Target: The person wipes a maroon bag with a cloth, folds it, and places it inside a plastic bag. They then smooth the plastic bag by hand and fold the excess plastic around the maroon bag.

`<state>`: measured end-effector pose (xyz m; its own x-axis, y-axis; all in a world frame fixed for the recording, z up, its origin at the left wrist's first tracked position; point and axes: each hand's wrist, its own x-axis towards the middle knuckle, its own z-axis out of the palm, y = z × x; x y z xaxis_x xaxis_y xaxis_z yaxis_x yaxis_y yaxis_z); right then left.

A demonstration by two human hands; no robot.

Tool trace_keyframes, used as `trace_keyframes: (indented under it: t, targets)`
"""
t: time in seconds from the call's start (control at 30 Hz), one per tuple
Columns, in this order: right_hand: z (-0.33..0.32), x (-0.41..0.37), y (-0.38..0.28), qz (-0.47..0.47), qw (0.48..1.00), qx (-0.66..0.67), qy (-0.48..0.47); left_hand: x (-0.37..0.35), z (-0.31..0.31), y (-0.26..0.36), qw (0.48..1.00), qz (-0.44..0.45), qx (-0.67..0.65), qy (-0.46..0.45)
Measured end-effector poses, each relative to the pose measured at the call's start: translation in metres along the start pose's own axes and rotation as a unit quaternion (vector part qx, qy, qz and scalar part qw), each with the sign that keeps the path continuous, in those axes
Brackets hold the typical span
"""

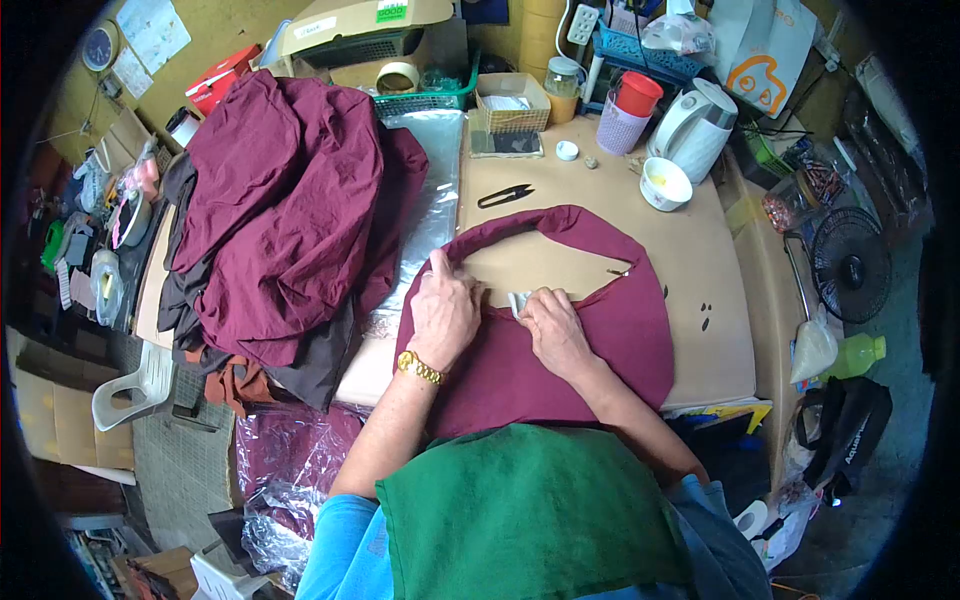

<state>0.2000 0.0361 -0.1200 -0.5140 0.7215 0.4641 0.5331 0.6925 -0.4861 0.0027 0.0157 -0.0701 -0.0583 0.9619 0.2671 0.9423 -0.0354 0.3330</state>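
Observation:
A maroon fabric piece (540, 370) lies in front of me on the table, with a long opening across its upper half. A small metal zipper pull (620, 272) shows at the opening's right end. My left hand (445, 310), below which a gold watch circles the wrist, is closed on the fabric at the opening's left edge. My right hand (555, 330) is closed in a pinch at the lower edge of the opening. Between its fingertips is a small white piece (517, 303); whether it is a label or something else I cannot make out.
Maroon and dark garments (280, 210) are heaped at the left. Black thread snips (504, 196) lie beyond the fabric. Toward the back right stand a white bowl (666, 184), an electric kettle (692, 128) and a red cup (638, 94). A black fan (850, 264) is at the far right.

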Motion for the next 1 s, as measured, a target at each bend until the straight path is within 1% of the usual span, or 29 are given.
trace_keyframes:
  t: [0.07,0.13,0.17,0.23,0.27,0.33,0.37,0.43,0.47,0.5,0.57,0.6,0.63,0.7,0.77,0.8,0.83,0.87,0.9,0.97,1.0]
  targets:
    - [-0.007,-0.002,-0.006,-0.005,1.000,-0.002,-0.013,0.002,0.004,-0.009,1.000,-0.011,0.022,-0.008]
    - [-0.008,-0.006,-0.007,-0.008,1.000,-0.002,-0.027,0.002,0.002,-0.011,0.999,-0.016,0.035,0.035]
    - [-0.006,-0.010,-0.004,-0.005,1.000,-0.002,-0.022,0.003,0.002,-0.012,0.999,-0.019,0.037,0.034]
    - [-0.004,-0.016,-0.001,-0.003,1.000,-0.001,-0.018,0.004,0.004,-0.013,0.992,-0.013,0.046,0.119]
    - [-0.003,-0.017,0.000,-0.006,1.000,-0.001,-0.011,0.004,0.006,-0.016,0.992,-0.014,0.048,0.120]
    - [-0.004,-0.017,-0.001,-0.009,1.000,0.000,-0.003,0.005,0.007,-0.020,0.995,-0.015,0.046,0.090]
    - [-0.005,-0.017,-0.002,-0.008,1.000,-0.016,-0.009,0.006,0.009,-0.021,0.995,-0.016,0.047,0.090]
    - [-0.006,-0.017,-0.004,-0.008,0.999,-0.032,-0.016,0.010,0.001,-0.014,0.998,-0.069,0.010,0.009]
    - [-0.006,-0.017,-0.003,-0.010,0.999,-0.028,-0.014,0.011,-0.004,-0.013,0.996,-0.084,-0.018,0.007]
    - [-0.006,-0.016,-0.003,-0.012,1.000,-0.024,-0.012,0.011,-0.002,-0.014,0.996,-0.084,-0.017,0.008]
    - [-0.007,-0.015,-0.004,-0.007,1.000,-0.016,-0.023,0.005,0.007,-0.016,0.982,-0.052,-0.118,0.139]
    - [-0.007,-0.014,-0.004,-0.002,0.999,-0.009,-0.034,0.003,0.010,-0.016,0.976,-0.055,-0.146,0.155]
    - [-0.007,-0.014,-0.003,-0.003,0.999,-0.007,-0.035,0.001,0.013,-0.020,0.975,-0.057,-0.145,0.155]
    - [-0.009,-0.012,-0.002,-0.008,0.999,-0.015,-0.048,0.000,0.024,-0.030,0.964,-0.116,-0.196,0.140]
    - [-0.015,-0.005,-0.002,-0.012,0.999,-0.003,-0.051,-0.001,0.036,-0.039,0.962,-0.117,-0.202,0.141]
    - [-0.020,0.002,-0.002,0.007,0.995,0.019,-0.094,-0.004,0.047,-0.044,0.954,-0.132,-0.252,0.096]
    - [-0.024,0.011,0.000,0.025,0.990,0.039,-0.137,-0.004,0.044,-0.041,0.941,-0.146,-0.302,0.053]
    - [-0.025,0.022,0.002,0.040,0.985,0.081,-0.146,-0.008,0.042,-0.035,0.945,-0.130,-0.295,0.059]
    - [-0.022,0.033,0.004,0.042,0.985,0.080,-0.146,-0.009,0.031,-0.029,0.945,-0.129,-0.296,0.057]
    - [-0.011,0.059,0.008,0.061,0.980,0.164,-0.098,-0.008,0.017,-0.023,0.915,-0.163,-0.364,-0.051]
    - [-0.004,0.071,0.009,0.072,0.983,0.153,-0.070,-0.011,0.038,-0.034,0.902,-0.162,-0.397,-0.060]
